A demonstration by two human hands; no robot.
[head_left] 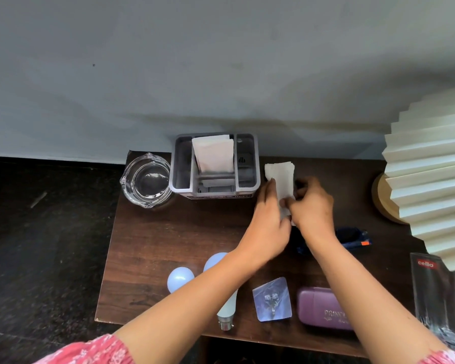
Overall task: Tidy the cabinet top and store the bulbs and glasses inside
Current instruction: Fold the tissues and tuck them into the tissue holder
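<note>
tissues: a small white stack of folded tissues (280, 177) is being held up between both hands, just right of the grey organiser (214, 166), long axis running away from the body toward the wall
left hand (267, 222): fingers laid along the stack's left edge, loosely curled, touching it rather than squeezing
right hand (313, 206): pinched onto the lower right corner of the stack, so that's where the real hold looks to be
nearer hand for the slot: probably the left, since the organiser sits on that side
bulbs: two bulbs (180, 279) lying near the front edge, partly hidden under the left forearm, untouched
glasses: purple case (323, 308) at front right, glass bowl (146, 179) at back left, both left alone for now
surface: dark wood cabinet top (168, 232), not yet cleared
</note>
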